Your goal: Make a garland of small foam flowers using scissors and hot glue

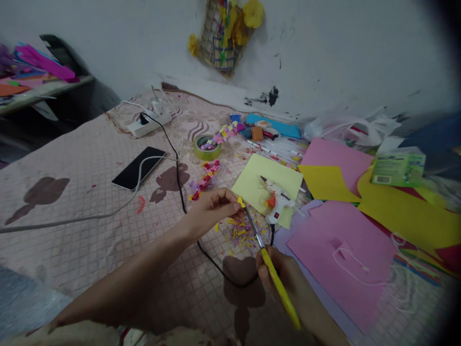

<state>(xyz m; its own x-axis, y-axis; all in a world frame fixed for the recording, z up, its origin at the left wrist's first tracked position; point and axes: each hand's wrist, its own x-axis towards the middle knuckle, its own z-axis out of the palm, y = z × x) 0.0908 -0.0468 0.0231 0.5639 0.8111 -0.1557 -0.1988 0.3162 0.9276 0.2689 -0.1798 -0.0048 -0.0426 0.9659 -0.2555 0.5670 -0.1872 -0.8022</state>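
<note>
The left hand (212, 206) pinches a small yellow piece (241, 202) between thumb and fingertips, above scattered paper clippings (243, 234). The right hand (286, 271) grips a yellow-handled tool (276, 278), metal tip beside the piece. The step in hand appears to be trimming; the next move likely calls for a steady pinch and careful tip alignment.

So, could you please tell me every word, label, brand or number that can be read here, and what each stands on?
"283", apparently: faint handwriting on the white painted wall.
Small green cardboard box: printed lettering and a barcode, too blurred to read.
</note>
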